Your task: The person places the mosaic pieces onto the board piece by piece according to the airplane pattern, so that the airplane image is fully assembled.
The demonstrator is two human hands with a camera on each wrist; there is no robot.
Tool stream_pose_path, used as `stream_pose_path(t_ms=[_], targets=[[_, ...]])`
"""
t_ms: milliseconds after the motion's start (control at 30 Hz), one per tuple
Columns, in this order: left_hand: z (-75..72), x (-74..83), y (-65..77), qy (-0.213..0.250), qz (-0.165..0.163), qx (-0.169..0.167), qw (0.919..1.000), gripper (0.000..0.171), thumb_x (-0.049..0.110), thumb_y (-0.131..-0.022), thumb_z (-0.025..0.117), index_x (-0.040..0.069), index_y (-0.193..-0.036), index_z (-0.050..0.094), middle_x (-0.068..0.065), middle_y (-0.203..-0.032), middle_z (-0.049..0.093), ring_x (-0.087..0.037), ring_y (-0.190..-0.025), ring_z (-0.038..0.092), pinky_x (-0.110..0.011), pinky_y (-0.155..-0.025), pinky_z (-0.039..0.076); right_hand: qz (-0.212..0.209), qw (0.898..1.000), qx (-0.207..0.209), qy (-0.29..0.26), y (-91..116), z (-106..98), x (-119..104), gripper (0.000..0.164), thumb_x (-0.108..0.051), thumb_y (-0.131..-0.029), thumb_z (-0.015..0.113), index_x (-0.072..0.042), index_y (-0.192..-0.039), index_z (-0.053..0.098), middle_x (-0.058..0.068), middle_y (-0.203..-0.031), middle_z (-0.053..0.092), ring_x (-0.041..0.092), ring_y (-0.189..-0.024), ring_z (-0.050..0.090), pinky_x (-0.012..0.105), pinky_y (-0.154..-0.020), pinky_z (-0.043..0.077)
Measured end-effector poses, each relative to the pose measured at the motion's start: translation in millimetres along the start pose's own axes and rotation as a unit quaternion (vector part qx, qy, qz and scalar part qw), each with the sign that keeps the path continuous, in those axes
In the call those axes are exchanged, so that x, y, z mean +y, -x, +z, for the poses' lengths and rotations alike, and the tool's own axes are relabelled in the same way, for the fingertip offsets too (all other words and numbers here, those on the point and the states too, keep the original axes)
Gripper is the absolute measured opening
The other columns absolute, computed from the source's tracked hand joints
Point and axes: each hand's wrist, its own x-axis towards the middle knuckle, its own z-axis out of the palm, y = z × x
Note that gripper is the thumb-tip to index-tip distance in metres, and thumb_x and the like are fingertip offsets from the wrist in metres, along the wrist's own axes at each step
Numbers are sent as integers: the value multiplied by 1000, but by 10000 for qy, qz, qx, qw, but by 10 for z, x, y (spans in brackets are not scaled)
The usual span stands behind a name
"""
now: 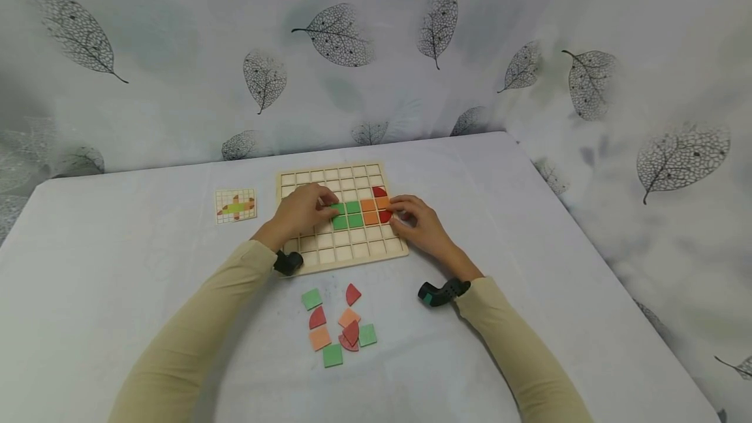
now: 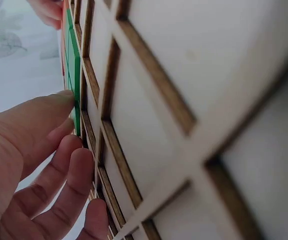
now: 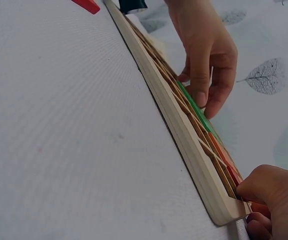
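Observation:
A wooden grid board [image 1: 343, 254] holds green square tiles [image 1: 355, 220], orange square tiles [image 1: 371, 218] and red quarter-circle tiles [image 1: 379, 192]. My left hand [image 1: 301, 212] pinches the leftmost upper green tile between thumb and fingers; in the left wrist view the thumb [image 2: 58, 102] lies against the green edge [image 2: 73, 60]. At the board's right edge, my right hand [image 1: 422, 227] has bent fingers at an orange tile and its thumb at the lower red tile [image 1: 384, 216]. The right wrist view shows that hand [image 3: 279, 195] touching the red tile; its fingertips are partly hidden.
A pattern card [image 1: 236, 206] lies left of the board. Loose green tiles [image 1: 332, 355], orange tiles [image 1: 320, 338] and red quarter-circles [image 1: 352, 294] lie scattered in front, some overlapping. A white cloth [image 1: 117, 279] covers the table, with a leaf-print curtain [image 1: 194, 51] behind.

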Motion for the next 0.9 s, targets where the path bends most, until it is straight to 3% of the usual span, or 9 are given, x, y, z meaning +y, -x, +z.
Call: stream_pose_path(t_ms=[333, 900], targets=[[-5, -23, 13, 48, -10, -85, 10000, 26, 22, -94, 66, 7, -115, 69, -11, -112, 65, -26, -98, 62, -44, -82, 50, -29, 10000, 6, 18, -9, 6, -12, 27, -3, -89, 68, 1, -115, 68, 16, -127, 59, 27, -97, 58, 37, -85, 49], [-7, 10, 212, 192, 196, -1, 9996, 23, 19, -96, 60, 5, -112, 68, -10, -102, 65, -23, -91, 60, -40, -77, 49, 14, 10000, -9, 52, 7, -2, -14, 28, -4, -89, 68, 1, -117, 67, 16, -128, 58, 27, -98, 58, 37, -86, 49]])
